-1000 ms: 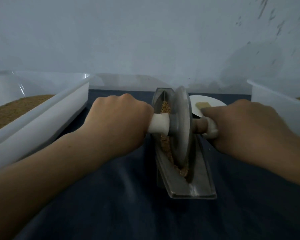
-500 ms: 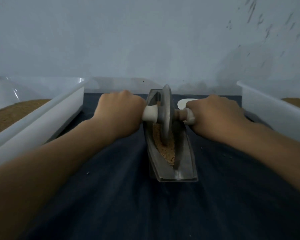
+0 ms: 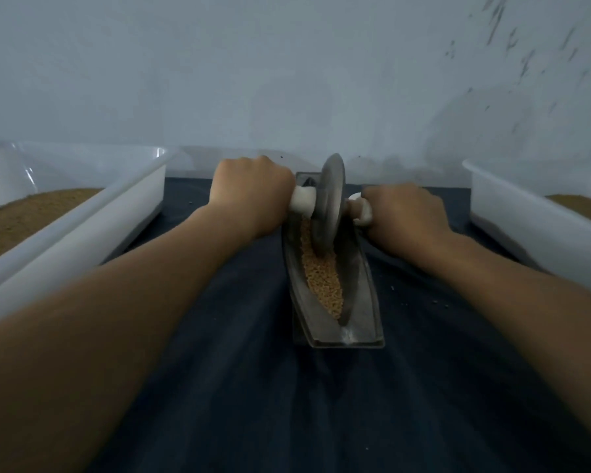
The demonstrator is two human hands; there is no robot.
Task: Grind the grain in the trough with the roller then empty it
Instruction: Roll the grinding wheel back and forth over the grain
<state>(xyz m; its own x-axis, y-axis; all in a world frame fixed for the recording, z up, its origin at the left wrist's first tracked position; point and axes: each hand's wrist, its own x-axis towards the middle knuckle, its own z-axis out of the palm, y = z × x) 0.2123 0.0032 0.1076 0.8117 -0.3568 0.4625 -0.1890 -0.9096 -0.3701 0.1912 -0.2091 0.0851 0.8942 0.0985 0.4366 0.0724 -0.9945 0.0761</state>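
On a dark blue cloth point(image 3: 239, 387) before a pale wall, the metal trough point(image 3: 362, 288) holds tan grain point(image 3: 323, 281). The roller disc point(image 3: 330, 203) stands at its far end, left hand point(image 3: 249, 196) and right hand point(image 3: 403, 213) clenched around its white handles.

Dark blue cloth point(image 3: 253, 387) carries the metal trough point(image 3: 364, 288) between left tub point(image 3: 99, 220) and right tub point(image 3: 526, 230)

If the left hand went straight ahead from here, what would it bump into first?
Probably the pale wall. Nothing else shows beyond the left hand, which grips the roller, though depth there is hard to judge.
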